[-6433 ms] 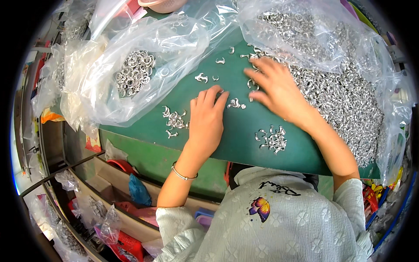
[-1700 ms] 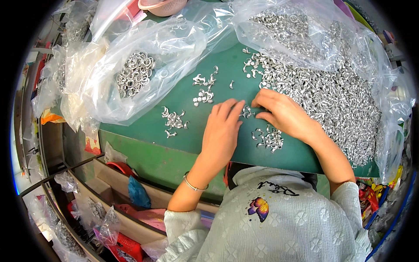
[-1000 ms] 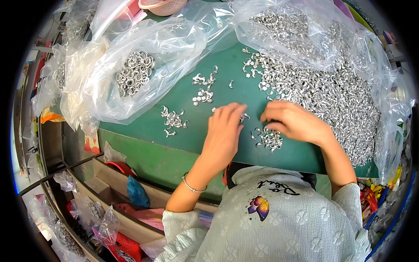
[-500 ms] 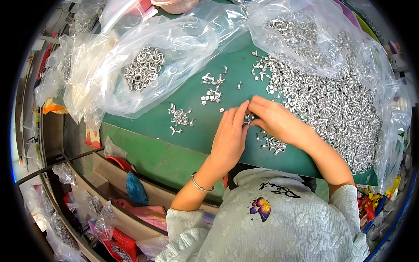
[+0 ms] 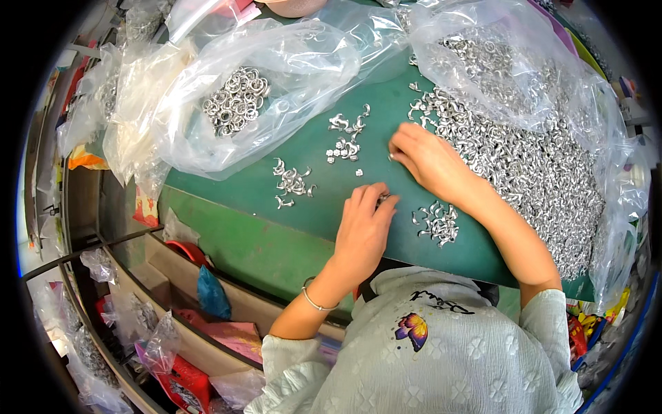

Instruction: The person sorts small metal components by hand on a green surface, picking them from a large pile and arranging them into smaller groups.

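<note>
My left hand (image 5: 365, 224) rests at the green table's near side, fingers curled round a small silver metal piece (image 5: 382, 199) that is mostly hidden. Farther away, my right hand (image 5: 429, 164) is closed in a pinch just above the table, at the left edge of a big heap of curved silver metal pieces (image 5: 531, 165); what its fingertips hold, if anything, is too small to make out. Below the right forearm lies a small pile of the same curved pieces (image 5: 437, 224). Left of the hands are little clusters of curved and flower-shaped pieces (image 5: 343, 148) and more curved pieces (image 5: 293, 182).
A clear plastic bag (image 5: 303, 69) with silver rings (image 5: 236, 101) lies at the far left of the table. Another clear bag (image 5: 483, 103) drapes over the heap. Below the table's left edge, open drawers (image 5: 241, 338) hold bags, a blue pouch (image 5: 214, 293) and cloth.
My hands, which met over a small metal piece, have come apart. The right moved away over where a lone curved piece lay, which no longer shows. The left keeps hold near the front.
</note>
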### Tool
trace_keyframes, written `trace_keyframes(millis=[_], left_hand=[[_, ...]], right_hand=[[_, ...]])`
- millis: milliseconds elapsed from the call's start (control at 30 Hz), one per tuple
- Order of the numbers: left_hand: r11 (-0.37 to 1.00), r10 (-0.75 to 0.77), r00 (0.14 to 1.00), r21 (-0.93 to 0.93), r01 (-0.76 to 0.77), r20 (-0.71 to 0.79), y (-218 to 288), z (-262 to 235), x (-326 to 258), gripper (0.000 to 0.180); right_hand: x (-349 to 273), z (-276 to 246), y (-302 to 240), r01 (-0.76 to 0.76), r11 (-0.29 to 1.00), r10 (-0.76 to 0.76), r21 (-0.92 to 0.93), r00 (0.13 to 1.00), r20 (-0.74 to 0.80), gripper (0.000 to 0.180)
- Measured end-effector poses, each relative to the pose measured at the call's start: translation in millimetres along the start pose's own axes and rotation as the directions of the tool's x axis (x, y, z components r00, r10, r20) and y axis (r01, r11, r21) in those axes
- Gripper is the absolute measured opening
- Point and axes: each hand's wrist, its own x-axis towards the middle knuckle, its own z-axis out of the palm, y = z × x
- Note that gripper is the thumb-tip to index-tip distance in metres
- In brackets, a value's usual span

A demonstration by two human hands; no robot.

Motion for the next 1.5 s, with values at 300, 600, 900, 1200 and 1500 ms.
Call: trace_keyframes(millis=[300, 600, 900, 1200, 1500], left_hand=[[0.997, -0.02, 0.994, 0.066, 0.028, -0.111, -7.2, -9.5, -10.8, 0.021], [0.98, -0.056, 0.95, 0.165, 0.111, -0.309, -26.6, -23.9, -22.5, 0.015], [0.973, -0.089, 0.905, 0.159, 0.169, -0.416, -28.1, -31.9, -11.4, 0.031], [0.934, -0.083, 0.958, 0.313, 0.171, -0.276, -27.3, -20.2, 28.5, 0.04], [0.97, 0.045, 0.985, 0.244, -0.002, -0.168, -53.4, -40.1, 68.3, 0.042]], right_hand=[[-3.7, -5.7, -20.2, 0.027, 0.992, -0.053, 0.123, 0.976, 0.21, 0.012], [-10.6, -6.1, -26.7, 0.038, 0.998, -0.049, 0.059, 0.978, 0.205, 0.015], [-9.9, -13.3, -18.1, 0.047, 0.996, -0.066, 0.077, 0.96, 0.271, 0.016], [48.9, 11.6, 13.3, 0.305, 0.945, -0.323, -0.114, 0.927, -0.192, 0.016], [21.4, -24.6, 24.8, -0.068, 0.99, 0.079, 0.125, 0.994, -0.08, 0.011]])
